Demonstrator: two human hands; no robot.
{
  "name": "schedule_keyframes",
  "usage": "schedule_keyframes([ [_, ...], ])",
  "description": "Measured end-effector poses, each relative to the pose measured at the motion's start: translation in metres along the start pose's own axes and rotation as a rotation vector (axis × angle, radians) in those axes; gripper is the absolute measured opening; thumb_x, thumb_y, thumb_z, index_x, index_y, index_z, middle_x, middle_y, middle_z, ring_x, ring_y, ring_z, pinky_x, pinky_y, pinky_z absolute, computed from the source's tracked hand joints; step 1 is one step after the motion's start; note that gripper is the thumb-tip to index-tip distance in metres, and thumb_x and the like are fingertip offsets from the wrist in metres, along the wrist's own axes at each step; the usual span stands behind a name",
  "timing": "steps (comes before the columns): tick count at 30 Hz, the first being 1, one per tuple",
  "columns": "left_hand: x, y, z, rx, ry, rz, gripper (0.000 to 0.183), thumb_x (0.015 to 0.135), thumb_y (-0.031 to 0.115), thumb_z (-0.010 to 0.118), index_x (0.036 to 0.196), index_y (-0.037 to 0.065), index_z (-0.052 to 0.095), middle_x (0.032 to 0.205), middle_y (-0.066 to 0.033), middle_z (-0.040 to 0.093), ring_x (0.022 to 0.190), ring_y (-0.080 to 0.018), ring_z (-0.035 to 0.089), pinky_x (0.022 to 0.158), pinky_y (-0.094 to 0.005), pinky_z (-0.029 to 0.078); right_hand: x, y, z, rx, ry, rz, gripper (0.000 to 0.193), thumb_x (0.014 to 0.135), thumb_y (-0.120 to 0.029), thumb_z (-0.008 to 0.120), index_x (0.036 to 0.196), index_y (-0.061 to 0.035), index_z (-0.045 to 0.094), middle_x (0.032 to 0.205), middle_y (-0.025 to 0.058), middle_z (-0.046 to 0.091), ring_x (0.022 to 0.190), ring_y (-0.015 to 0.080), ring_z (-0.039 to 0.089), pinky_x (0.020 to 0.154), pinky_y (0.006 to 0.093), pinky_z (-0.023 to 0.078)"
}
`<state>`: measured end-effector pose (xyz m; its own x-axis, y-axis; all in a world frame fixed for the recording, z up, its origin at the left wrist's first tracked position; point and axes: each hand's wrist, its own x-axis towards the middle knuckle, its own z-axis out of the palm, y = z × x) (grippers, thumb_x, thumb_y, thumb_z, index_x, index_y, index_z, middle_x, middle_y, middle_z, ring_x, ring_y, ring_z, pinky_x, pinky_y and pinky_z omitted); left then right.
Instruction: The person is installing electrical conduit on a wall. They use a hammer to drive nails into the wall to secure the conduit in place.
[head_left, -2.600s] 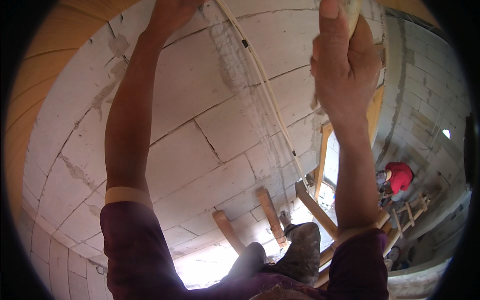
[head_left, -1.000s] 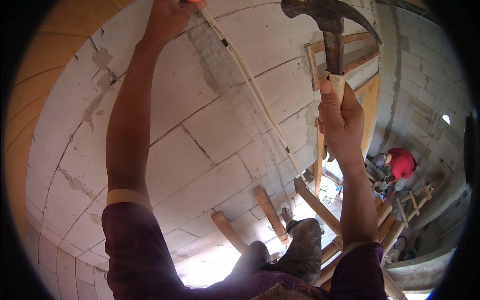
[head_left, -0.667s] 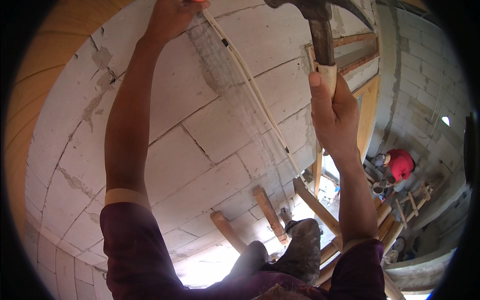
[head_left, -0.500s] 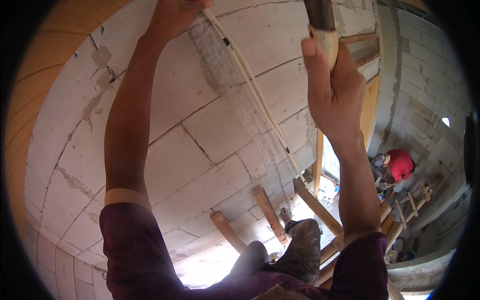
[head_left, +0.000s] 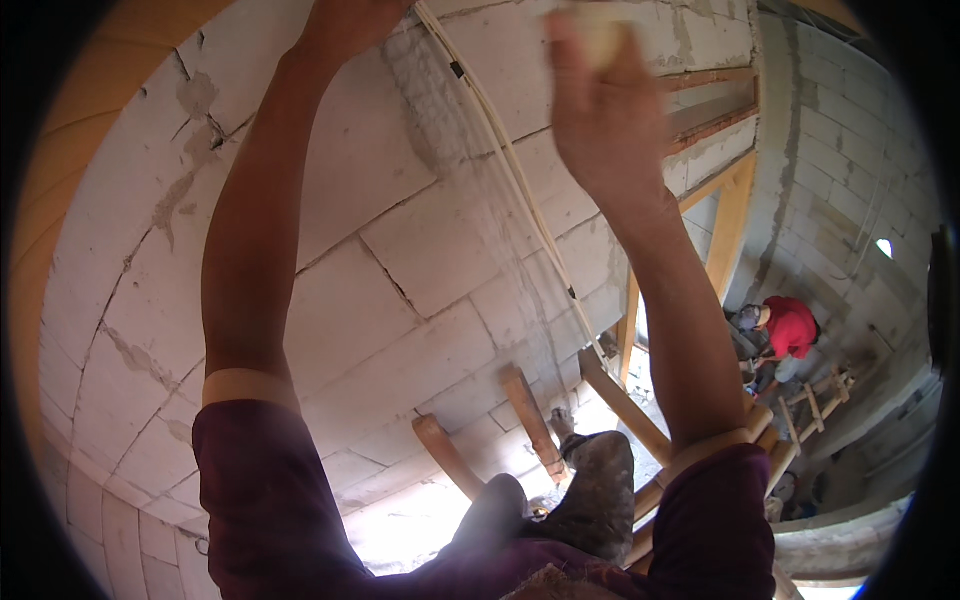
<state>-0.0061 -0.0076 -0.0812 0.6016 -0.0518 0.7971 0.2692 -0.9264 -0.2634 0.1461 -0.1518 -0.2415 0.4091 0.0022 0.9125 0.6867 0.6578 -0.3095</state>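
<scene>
My right hand [head_left: 610, 125], smeared by motion, is raised in front of the block wall [head_left: 390, 310]. Its fingers are closed round the pale wooden handle [head_left: 603, 35] of a tool whose head lies outside the picture. At the top edge, my left hand [head_left: 350, 22] is up against the wall, beside the upper end of a bundle of white cables [head_left: 505, 150]. Its fingertips are cut off by the edge, and what they pinch is hidden. The cables run down the wall along a roughened strip, with dark bands round them.
Below me, wooden beams [head_left: 535, 425] jut near my legs [head_left: 590, 490]. A timber frame [head_left: 730, 225] stands to the right. Further down, a person in a red top [head_left: 790, 327] bends beside a small wooden ladder [head_left: 815, 405]. Bright light comes from below.
My right hand with the wooden-handled tool has swung up and to the left, towards my left hand. The left hand has shifted slightly upward, its fingertips now leaving the picture.
</scene>
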Motion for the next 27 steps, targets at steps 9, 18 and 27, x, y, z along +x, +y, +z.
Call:
schedule_keyframes([
  [9,0.005,0.005,0.005,0.029,0.017,-0.077,0.016,0.081,-0.002,0.06,0.097,0.0,0.063,0.077,-0.0041,0.065,0.07,-0.009,0.059,0.062,-0.0283,0.049,0.0,0.024,0.007,-0.357,-0.139,-0.011,0.051,0.096,-0.046,0.051,0.081,0.0023,0.056,0.067,0.0213,0.062,0.057,0.0363,0.062,0.049,0.0421,0.05],
  [18,0.007,0.004,0.006,0.018,0.027,-0.057,0.015,0.083,0.002,0.063,0.097,0.0,0.063,0.081,-0.0042,0.067,0.074,-0.0089,0.06,0.065,-0.0285,0.05,0.007,0.038,0.006,-0.412,-0.252,0.005,0.047,0.098,-0.048,0.048,0.099,-0.003,0.062,0.052,0.0088,0.053,0.048,0.0202,0.059,0.045,0.0331,0.046],
  [27,-0.001,0.006,0.005,0.092,-0.015,-0.104,0.021,0.082,0.01,0.064,0.101,0.002,0.063,0.08,-0.0095,0.068,0.073,-0.0163,0.065,0.068,-0.0334,0.051,0.012,0.018,-0.003,-0.374,-0.22,0.015,0.053,0.093,-0.045,0.057,0.079,0.0059,0.053,0.063,0.0263,0.06,0.059,0.0422,0.062,0.053,0.0485,0.048],
])
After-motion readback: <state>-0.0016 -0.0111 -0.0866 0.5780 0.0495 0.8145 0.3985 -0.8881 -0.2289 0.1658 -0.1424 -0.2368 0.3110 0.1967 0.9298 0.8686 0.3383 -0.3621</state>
